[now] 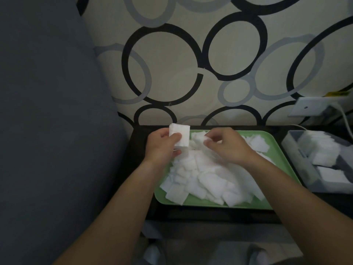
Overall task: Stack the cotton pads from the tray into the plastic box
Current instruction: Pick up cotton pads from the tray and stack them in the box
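Head view | left hand grips square cotton stack | green tray

You see soft white cotton pads heaped on the tray. They look fluffy and matt, with thin, slightly rough edges. The tray is green plastic, smooth, with a dull shine along its rim. The small stack of pads in your left hand looks the same soft cotton, with a fine woven pattern on its face. The box on your right is grey plastic, smooth and a bit cloudy. The bench under the tray is dark and smooth. The wall behind looks like matt paper printed with rings. The big grey cushion looks like soft matt cloth.
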The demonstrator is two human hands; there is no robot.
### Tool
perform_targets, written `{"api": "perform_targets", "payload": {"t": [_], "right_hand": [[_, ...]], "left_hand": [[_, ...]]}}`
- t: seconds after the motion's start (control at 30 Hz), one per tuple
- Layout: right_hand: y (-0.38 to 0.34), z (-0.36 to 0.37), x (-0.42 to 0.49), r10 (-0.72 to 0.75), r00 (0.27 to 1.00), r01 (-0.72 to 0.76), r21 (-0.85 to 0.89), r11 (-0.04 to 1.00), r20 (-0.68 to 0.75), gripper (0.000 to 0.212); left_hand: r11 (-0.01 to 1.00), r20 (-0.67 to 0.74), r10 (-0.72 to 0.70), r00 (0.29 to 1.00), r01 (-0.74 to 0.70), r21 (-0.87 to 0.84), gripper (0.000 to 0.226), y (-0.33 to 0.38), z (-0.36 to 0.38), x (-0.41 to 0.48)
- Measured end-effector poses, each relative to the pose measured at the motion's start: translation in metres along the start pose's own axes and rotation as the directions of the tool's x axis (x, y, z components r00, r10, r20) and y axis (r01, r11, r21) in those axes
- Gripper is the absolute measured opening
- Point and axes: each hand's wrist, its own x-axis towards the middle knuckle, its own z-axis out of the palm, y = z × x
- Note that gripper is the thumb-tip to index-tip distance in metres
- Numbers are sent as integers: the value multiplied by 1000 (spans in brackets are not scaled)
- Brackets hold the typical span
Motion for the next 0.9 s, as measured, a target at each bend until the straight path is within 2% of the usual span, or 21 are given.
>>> {"api": "perform_targets", "payload": {"t": [0.07,0.13,0.17,0.23,0.33,0.37,0.5,0.63,0.7,0.83,0.9], "right_hand": [[-3,-7,-4,116,993,-110,330,938,-1,11],[-5,-11,-8,229,970,-230,582,780,77,11],[-3,-12,-9,279,953,-292,621,728,121,10],[2,-11,-10,377,906,-413,592,692,192,14],[9,-10,-9,446,860,-500,584,639,249,27],[9,-11,-8,445,861,-498,581,644,246,27],[8,-10,-10,366,919,-392,419,819,145,29],[7,-19,-12,245,969,-241,412,879,44,19],[2,-26,-13,164,985,-168,496,852,51,16],[-13,-31,-22,35,991,-120,740,662,129,14],[-18,-30,-25,26,994,-93,724,683,103,15]], "left_hand": [[1000,-7,7,1000,-7,-4,21,0,-2,1],[1000,-5,9,1000,-9,-4,19,-1,-1,1],[1000,-3,3,1000,-3,-3,18,-1,0,0],[1000,5,-7,1000,7,-1,18,-2,2,0],[1000,15,-9,1000,8,13,23,-3,7,0],[1000,19,-8,1000,7,18,24,-3,8,0],[1000,41,-10,999,9,28,25,-3,11,-2],[999,71,-11,997,9,31,23,-3,12,-4],[999,104,-19,994,15,43,21,-3,12,-5],[995,190,-23,981,5,95,25,-2,17,-11],[994,245,-10,970,-18,109,19,-1,21,-16]]}}
